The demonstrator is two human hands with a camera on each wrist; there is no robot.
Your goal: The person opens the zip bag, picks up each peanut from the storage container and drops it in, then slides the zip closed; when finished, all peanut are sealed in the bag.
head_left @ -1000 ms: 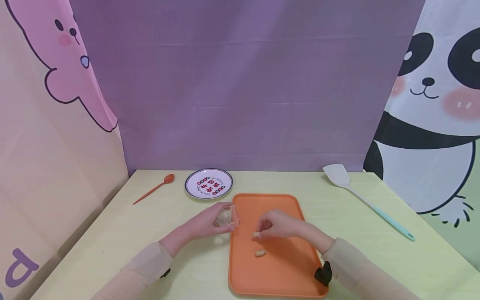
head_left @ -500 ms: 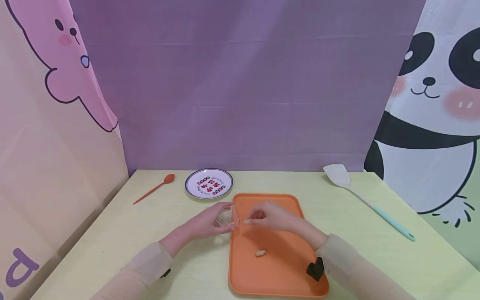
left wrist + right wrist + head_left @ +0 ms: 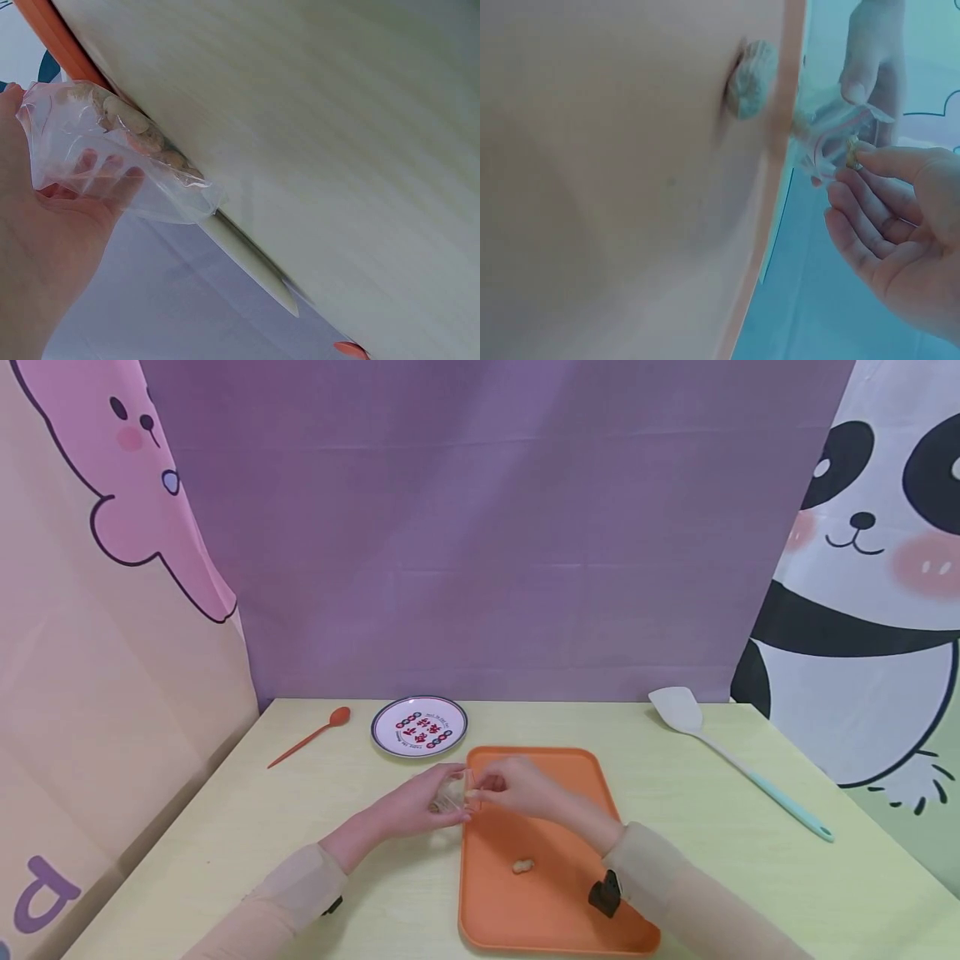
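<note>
My left hand (image 3: 408,803) grips a clear zip bag (image 3: 450,795) at the left rim of an orange tray (image 3: 558,914), keeping its mouth spread toward the right. Several peanuts (image 3: 127,116) show through the plastic in the left wrist view. With thumb and fingers, my right hand (image 3: 525,789) pinches a peanut (image 3: 853,152) right at the mouth of the bag. Another peanut (image 3: 522,866) lies on the tray, below and right of the hands.
A white plate (image 3: 418,741) with red print sits behind the left hand. Left of it lies an orange-red spoon (image 3: 340,717). A long white spatula (image 3: 738,764) with a pale green handle lies on the table right of the tray.
My right hand has lifted a peanut off the tray and carried it left and up to the bag's mouth. The left hand and bag have stayed in place.
</note>
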